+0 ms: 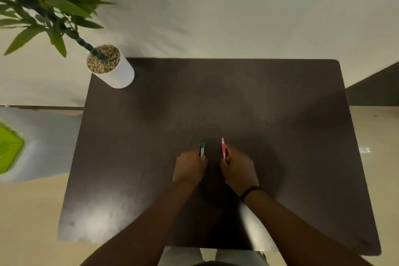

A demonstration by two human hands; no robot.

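Observation:
Over the middle of a dark brown table (280,125), my left hand (189,168) grips a teal and white pen (202,150) whose upper end sticks out above the fingers. My right hand (238,170) holds a pink pen (223,150), tip pointing away from me; a thin bit of it shows below the hand. The two hands sit side by side, a small gap between them. A black band is on my right wrist.
A white pot (112,69) filled with pebbles and a leafy green plant stands on the table's far left corner. A lime green object (9,149) lies on a pale surface to the left. A white cylindrical object (257,231) sits under my right forearm near the front edge.

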